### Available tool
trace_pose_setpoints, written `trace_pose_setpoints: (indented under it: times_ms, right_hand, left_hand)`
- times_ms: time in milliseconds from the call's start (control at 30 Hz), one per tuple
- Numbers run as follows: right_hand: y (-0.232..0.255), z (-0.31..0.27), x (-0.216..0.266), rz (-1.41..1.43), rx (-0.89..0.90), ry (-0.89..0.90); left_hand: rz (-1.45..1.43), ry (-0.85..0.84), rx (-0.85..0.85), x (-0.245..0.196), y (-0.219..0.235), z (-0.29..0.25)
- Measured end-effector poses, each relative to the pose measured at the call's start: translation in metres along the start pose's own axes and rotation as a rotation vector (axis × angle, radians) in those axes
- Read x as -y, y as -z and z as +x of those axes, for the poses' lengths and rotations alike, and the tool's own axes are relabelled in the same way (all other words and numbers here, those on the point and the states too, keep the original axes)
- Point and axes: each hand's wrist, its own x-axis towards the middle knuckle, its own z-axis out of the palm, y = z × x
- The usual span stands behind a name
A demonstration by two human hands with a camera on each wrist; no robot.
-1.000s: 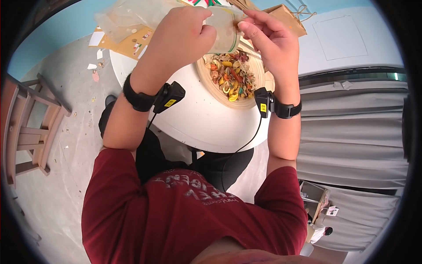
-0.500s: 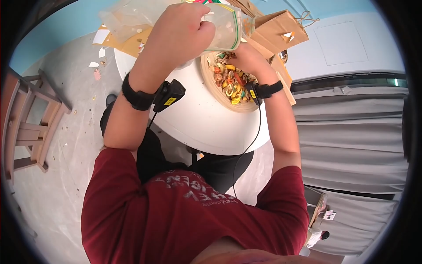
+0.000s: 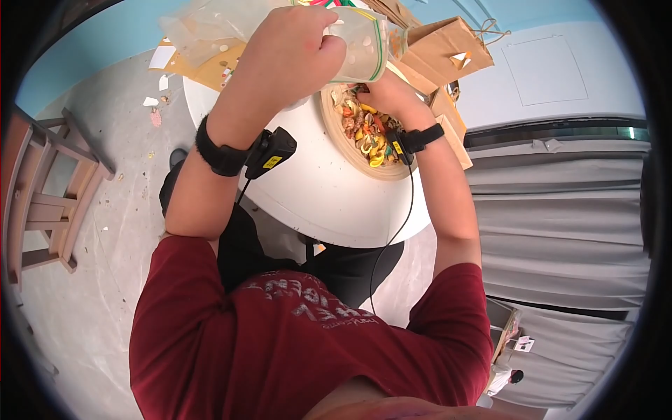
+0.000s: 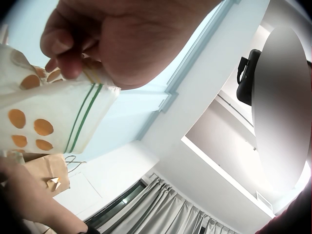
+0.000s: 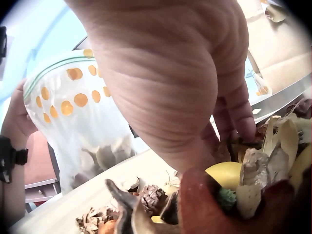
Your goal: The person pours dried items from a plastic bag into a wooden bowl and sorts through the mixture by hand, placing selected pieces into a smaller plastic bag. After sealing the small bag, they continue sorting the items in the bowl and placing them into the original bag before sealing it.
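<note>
My left hand (image 3: 297,56) pinches the top edge of a clear zip-seal bag (image 3: 364,49) with a green seal line. Orange dots cover the bag (image 4: 44,127) in both wrist views, and brownish dried pieces lie low inside it. Below and right of the bag, a round wooden plate (image 3: 330,133) bears a pile of potpourri (image 3: 367,136). My right hand (image 3: 395,94) reaches down into the far side of that pile, fingers bent among the pieces. The right wrist view shows a small pine cone (image 5: 153,197) near it. Whether the fingers grip a piece, I cannot tell.
The plate stands on a round white table (image 3: 308,199). Brown paper bags (image 3: 448,52) stand beyond my right hand, and a flat tan sheet (image 3: 199,73) lies back left. A wooden chair (image 3: 49,203) is left on the littered floor; a grey curtain (image 3: 560,203) hangs right.
My right hand left the bag's mouth and went down into the potpourri, where it has shifted only slightly since. My left hand keeps holding the bag in nearly the same place.
</note>
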Motion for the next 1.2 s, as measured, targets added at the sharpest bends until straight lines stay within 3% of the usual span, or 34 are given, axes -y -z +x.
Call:
trace_pose_setpoints:
  times_ms: [100,500,600,700,800,900,1000,1100,1200]
  right_hand:
    - [-0.005,0.000,-0.006,0.103,-0.073,0.049]
    - [0.017,-0.015,-0.011,0.296,-0.136,-0.154]
    - [0.007,-0.011,-0.016,0.320,-0.116,-0.085]
    - [-0.003,-0.004,-0.018,0.142,-0.212,0.003]
    - [0.000,0.000,-0.017,0.100,-0.057,-0.101]
    - [-0.004,0.003,-0.018,0.110,0.001,-0.026]
    - [-0.008,0.006,-0.014,0.074,-0.032,0.041]
    - [0.000,0.000,0.006,0.106,-0.028,-0.004]
    - [-0.004,0.001,0.006,0.062,-0.096,0.100]
  left_hand:
    - [0.022,-0.003,0.001,-0.001,0.001,0.000]
    - [0.006,0.002,0.017,-0.003,-0.001,-0.001]
    - [0.005,0.001,0.006,-0.003,-0.003,-0.001]
    - [0.002,0.025,0.012,-0.005,-0.003,-0.002]
    - [0.000,-0.001,0.000,-0.003,-0.003,-0.001]
    - [0.022,0.005,0.013,-0.002,-0.001,-0.001]
    - [0.010,0.009,0.010,-0.002,-0.001,0.000]
    - [0.000,0.021,0.011,-0.003,-0.001,-0.001]
    - [0.016,-0.001,0.011,-0.001,-0.001,0.000]
